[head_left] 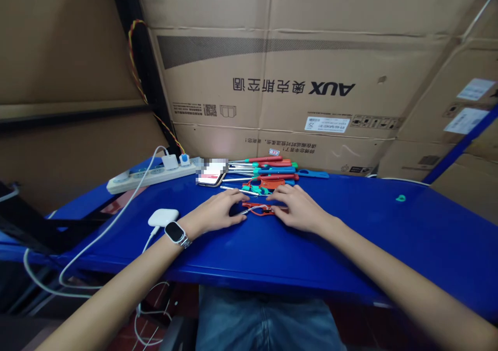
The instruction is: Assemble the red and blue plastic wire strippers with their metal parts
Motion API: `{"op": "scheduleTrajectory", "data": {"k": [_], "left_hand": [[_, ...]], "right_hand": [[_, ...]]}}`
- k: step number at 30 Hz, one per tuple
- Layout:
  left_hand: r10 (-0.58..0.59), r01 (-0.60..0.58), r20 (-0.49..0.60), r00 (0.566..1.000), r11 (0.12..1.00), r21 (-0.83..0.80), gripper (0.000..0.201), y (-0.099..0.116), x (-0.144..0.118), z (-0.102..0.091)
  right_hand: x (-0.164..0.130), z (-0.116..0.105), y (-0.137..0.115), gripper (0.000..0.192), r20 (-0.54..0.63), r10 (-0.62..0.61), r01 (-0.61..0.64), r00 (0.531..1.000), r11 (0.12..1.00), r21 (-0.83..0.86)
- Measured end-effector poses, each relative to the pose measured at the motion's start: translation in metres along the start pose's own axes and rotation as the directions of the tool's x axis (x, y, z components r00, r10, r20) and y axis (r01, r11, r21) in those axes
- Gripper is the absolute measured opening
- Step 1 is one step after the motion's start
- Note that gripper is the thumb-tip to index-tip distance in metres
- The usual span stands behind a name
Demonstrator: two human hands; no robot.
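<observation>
An orange-red casing, like the handle shell of a long-nosed lighter, lies on the blue table in front of me. The thumb and fingers of my right hand close on its right end. My left hand is curled at the other end, its thumb against a thin whitish wire that runs over the casing. Its finger contact is partly hidden. Just beyond lie an orange shell, small green parts and a metal tube.
Several red, green and blue handles with metal rods lie behind. To their left are a phone and a power strip with plugs. A white earbud case and cable sit left; a green ring lies right. Cardboard walls the back.
</observation>
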State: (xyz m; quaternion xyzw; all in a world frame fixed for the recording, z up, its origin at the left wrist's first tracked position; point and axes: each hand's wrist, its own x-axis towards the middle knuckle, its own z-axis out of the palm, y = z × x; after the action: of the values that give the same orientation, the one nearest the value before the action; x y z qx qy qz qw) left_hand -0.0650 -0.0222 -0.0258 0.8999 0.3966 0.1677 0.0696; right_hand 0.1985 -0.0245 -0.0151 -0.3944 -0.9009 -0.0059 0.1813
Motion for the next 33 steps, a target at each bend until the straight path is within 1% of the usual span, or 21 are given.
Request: {"op": "scheduleTrajectory", "data": {"k": [3,6,9,14,22,26,29,33], "left_hand": [[0.017,-0.018,0.015,1.000,1.000,0.007,0.030,0.000,0.005,0.000],[0.051,-0.051,0.045,0.998,0.999,-0.002,0.021,0.000,0.009,-0.004],[0.083,-0.082,0.040,0.996,0.996,-0.030,0.024,0.001,0.012,-0.007],[0.076,-0.074,0.029,0.997,0.996,-0.057,0.023,0.002,0.011,-0.006],[0.124,-0.123,-0.017,0.992,0.991,0.044,0.022,-0.002,0.007,0.006],[0.146,-0.144,-0.012,0.989,0.985,0.096,0.021,-0.003,0.009,0.010],[0.153,-0.150,-0.015,0.988,0.980,0.130,0.022,-0.001,0.010,0.009],[0.141,-0.137,-0.008,0.990,0.972,0.193,0.024,0.004,0.010,0.006]], "right_hand": [[0.014,0.005,-0.010,0.024,0.033,0.042,-0.042,0.999,0.999,0.012],[0.021,0.013,-0.013,0.017,0.050,0.074,-0.075,0.996,0.997,0.012],[0.020,0.019,-0.011,0.014,0.029,0.071,-0.072,0.997,0.996,0.044],[0.014,0.021,-0.008,0.014,0.008,0.095,-0.095,0.995,0.992,0.079],[0.017,0.026,-0.003,0.013,-0.041,0.117,-0.107,0.992,0.976,0.191],[0.022,0.023,-0.001,0.015,0.001,0.133,-0.130,0.991,0.967,0.217],[0.025,0.018,-0.002,0.015,0.058,0.135,-0.145,0.989,0.960,0.239],[0.028,0.015,-0.003,0.015,0.104,0.181,-0.203,0.978,0.942,0.269]]}}
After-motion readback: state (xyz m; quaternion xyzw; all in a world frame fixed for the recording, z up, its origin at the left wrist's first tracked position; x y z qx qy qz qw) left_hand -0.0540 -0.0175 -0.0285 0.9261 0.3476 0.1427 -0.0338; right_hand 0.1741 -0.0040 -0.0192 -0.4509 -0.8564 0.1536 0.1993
